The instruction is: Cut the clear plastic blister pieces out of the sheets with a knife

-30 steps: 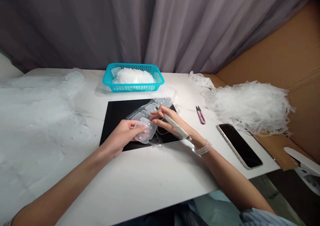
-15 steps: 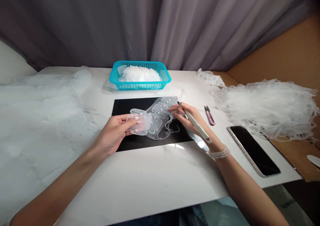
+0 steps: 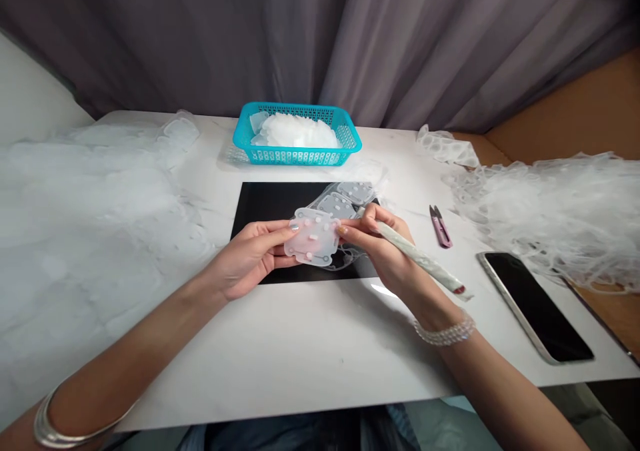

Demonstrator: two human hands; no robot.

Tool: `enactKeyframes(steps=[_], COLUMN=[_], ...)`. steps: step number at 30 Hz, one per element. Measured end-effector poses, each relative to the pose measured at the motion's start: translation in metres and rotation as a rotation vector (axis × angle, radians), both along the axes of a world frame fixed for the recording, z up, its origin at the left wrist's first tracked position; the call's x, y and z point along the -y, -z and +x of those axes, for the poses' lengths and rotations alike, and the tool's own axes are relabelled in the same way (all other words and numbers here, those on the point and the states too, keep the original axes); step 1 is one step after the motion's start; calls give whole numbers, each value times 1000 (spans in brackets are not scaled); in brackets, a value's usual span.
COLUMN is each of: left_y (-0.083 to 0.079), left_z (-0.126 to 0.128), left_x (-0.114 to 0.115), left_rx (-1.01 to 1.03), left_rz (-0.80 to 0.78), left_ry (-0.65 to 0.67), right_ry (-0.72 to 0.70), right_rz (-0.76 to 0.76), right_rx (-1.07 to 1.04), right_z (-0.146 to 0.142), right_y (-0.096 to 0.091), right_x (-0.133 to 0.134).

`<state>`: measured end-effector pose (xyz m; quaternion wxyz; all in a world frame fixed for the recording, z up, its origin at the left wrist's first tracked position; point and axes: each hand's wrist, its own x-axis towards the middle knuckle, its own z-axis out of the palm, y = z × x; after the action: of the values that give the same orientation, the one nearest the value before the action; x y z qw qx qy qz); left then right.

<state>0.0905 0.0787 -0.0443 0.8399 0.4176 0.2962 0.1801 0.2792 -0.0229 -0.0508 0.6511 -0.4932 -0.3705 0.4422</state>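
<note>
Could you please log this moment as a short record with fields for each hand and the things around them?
left hand: holds translucent pad by its left edge
right hand: grips pale stick tool, fingertips on the pad's right edge
under the hands: black mat with more pads
behind: teal basket with clear pieces
right side: pink snips, phone, pile of clear trimmings

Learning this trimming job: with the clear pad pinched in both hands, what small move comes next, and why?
Probably bring the pen-like tool tip to the clear pad edge: the left hand holds the pad above the black mat, and the right hand grips both.
</note>
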Motion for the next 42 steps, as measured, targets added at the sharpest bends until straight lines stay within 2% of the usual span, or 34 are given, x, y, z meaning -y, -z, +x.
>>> enactKeyframes(steps=[10,16,19,22,25,26,27,29,31,33,37,39,42], left_y=[-1,-2,-3,-4,-7,-8,-9,-9,-8,-7,-8,-8,-5], left_z=[1,1,1,0,-1,0,0,2,3,4,6,5,1], left_x=[1,2,1,1,3,5,6,8,9,8,6,6,9], left_rx=[-2,-3,-42,-100,-88,-72,-54,-23,-11,-19,-27,-26,-24], left_rz=[-63,-53,-84,-130,-175,-199,-223,-251,-248,-246,-277,-284,-212], left_ry=[-18,-15,-59,-137,-144,-126,-101,-45,-29,-60,-128,-140,-130], right_ry=[-12,-5,16,120,297,299,245,44,-85,13,382,457,468], right_rz=[-37,5,31,77,150,183,219,288,315,299,251,263,257], right_rx=[-28,7,43,133,370,473,573,714,750,695,438,303,168], right_z=[3,6,10,10,2,-2,-7,-15,-17,-13,13,26,38], right_y=[3,6,5,4,4,5,6,7,6,2,-4,-5,-4], right_x=[0,-1,-2,-1,2,4,6,9,12,12,6,3,2])
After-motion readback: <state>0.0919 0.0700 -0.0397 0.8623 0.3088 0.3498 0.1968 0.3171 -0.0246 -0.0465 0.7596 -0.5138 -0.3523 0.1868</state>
